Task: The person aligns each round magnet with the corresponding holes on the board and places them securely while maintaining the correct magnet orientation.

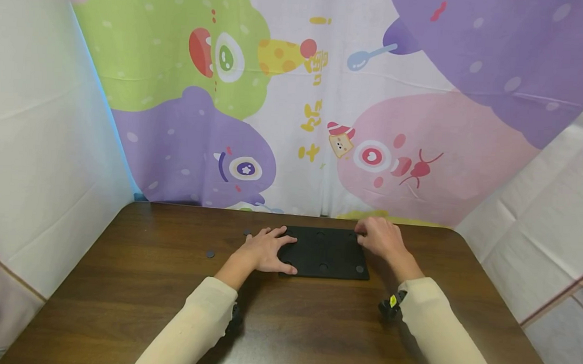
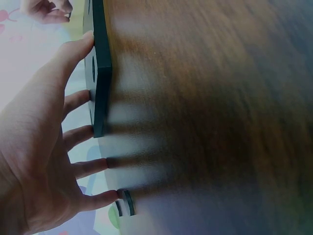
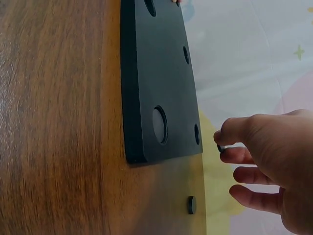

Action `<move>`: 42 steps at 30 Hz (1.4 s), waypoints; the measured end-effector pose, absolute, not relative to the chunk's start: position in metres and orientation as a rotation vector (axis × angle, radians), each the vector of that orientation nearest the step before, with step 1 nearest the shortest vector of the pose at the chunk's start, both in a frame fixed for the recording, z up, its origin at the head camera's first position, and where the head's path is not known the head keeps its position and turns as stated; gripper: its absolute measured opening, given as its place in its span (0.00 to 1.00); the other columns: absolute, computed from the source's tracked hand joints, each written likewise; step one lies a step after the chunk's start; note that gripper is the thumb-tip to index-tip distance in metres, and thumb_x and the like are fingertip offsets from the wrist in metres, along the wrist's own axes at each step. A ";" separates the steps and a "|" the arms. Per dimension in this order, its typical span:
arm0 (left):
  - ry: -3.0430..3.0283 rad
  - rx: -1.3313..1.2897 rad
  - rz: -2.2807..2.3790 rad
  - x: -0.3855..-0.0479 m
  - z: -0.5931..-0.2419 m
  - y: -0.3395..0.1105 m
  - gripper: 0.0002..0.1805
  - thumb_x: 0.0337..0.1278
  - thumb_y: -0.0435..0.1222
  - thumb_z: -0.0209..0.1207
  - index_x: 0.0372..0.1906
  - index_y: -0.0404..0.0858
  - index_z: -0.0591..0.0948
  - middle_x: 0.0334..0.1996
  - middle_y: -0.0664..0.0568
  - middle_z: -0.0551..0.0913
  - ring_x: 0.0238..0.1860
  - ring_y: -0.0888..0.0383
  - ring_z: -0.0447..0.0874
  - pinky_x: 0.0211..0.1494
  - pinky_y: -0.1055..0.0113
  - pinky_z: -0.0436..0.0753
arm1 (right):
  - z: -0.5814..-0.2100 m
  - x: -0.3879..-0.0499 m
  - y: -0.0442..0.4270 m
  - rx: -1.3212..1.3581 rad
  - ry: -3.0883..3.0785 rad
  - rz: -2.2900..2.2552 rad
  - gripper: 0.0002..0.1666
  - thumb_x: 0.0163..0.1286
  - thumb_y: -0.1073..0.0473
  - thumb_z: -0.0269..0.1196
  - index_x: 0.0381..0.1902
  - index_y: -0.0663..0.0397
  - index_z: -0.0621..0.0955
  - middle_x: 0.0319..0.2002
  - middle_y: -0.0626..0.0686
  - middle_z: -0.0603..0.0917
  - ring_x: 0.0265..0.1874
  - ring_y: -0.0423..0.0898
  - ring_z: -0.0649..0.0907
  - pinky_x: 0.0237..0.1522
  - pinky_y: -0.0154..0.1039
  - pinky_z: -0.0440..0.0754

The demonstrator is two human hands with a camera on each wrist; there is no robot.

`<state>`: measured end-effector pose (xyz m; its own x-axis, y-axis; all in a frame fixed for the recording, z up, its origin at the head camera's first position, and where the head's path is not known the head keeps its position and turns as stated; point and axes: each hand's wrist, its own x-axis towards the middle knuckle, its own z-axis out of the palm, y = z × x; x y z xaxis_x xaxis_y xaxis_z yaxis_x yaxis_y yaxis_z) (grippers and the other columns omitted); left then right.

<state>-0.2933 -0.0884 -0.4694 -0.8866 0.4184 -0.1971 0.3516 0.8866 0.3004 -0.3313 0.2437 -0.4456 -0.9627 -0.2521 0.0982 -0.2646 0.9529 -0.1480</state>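
1. Head view: black board (image 1: 339, 252) lies flat near the far edge of the counter (image 1: 314, 324), long axis left-right across the person. Left hand (image 1: 265, 252) on its left end, fingers spread, not gripping. Right hand (image 1: 381, 237) at the far-right corner, clearly the nearer one there; can't read its fingertips from here. Seated disc (image 1: 359, 269) sits recessed at the near-right corner. One loose disc (image 1: 210, 254) lies left of the left hand, another disc (image 1: 247, 232) just beyond it.
2. Left wrist view: thumb on the board's near side, next two fingers on its left end, last two past it. Little finger overlaps a disc in frame; can't tell contact. Reads as a steadying hand.
3. Right wrist view: fingertips pinch the held disc (image 3: 220, 148), apart from the board. Far-right hole (image 3: 197, 133) is near, below and slightly left of it. That offset is the key relation. Spare disc (image 3: 192, 205) on the counter, off the board's right end.
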 end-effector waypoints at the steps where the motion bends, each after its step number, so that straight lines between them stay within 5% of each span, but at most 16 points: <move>1: 2.799 0.582 0.375 -0.293 -0.469 -0.089 0.48 0.65 0.69 0.69 0.87 0.62 0.70 0.94 0.50 0.57 0.92 0.30 0.57 0.83 0.15 0.61 | -0.446 -0.332 0.243 0.404 -3.027 0.246 0.13 0.74 0.58 0.75 0.54 0.51 0.94 0.54 0.57 0.95 0.52 0.59 0.93 0.53 0.64 0.92; 19: 2.794 0.590 0.384 -0.296 -0.473 -0.090 0.49 0.65 0.70 0.69 0.87 0.61 0.70 0.94 0.49 0.57 0.92 0.29 0.57 0.83 0.14 0.60 | -0.450 -0.335 0.237 0.437 -3.032 0.241 0.13 0.76 0.58 0.74 0.56 0.51 0.94 0.56 0.57 0.95 0.56 0.60 0.92 0.56 0.64 0.92; 29: 2.776 0.622 0.400 -0.334 -0.520 -0.097 0.56 0.56 0.79 0.68 0.88 0.67 0.67 0.95 0.52 0.53 0.93 0.29 0.53 0.82 0.11 0.57 | -0.455 -0.339 0.234 0.444 -3.046 0.228 0.13 0.77 0.58 0.74 0.56 0.51 0.94 0.54 0.57 0.95 0.54 0.58 0.92 0.54 0.62 0.92; 42: 2.776 0.605 0.427 -0.334 -0.521 -0.098 0.55 0.55 0.79 0.68 0.87 0.69 0.68 0.95 0.54 0.52 0.93 0.28 0.53 0.81 0.10 0.56 | -0.460 -0.340 0.235 0.446 -3.045 0.237 0.12 0.78 0.57 0.73 0.56 0.49 0.94 0.55 0.56 0.95 0.55 0.59 0.92 0.53 0.62 0.92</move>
